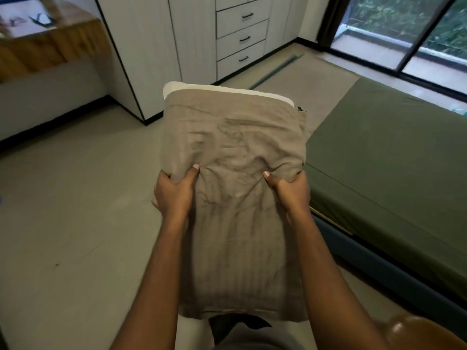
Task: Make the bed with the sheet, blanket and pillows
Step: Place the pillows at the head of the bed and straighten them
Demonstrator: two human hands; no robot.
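I hold a pillow (232, 137) out in front of me over the floor, in a beige-brown pillowcase with the white pillow showing at its far end. My left hand (174, 193) grips the case's left side, thumb on top. My right hand (290, 190) grips its right side the same way. The case's lower part hangs loose towards me. The bed (394, 157) lies to the right, covered with a smooth olive-green sheet. No blanket is in view.
A white wardrobe with three drawers (242, 39) stands ahead. A wooden-topped counter (45, 44) is at the far left. Glass sliding doors (409, 34) lie beyond the bed. A brown rounded object (414, 332) sits at the lower right. Pale floor (75, 210) spreads to the left.
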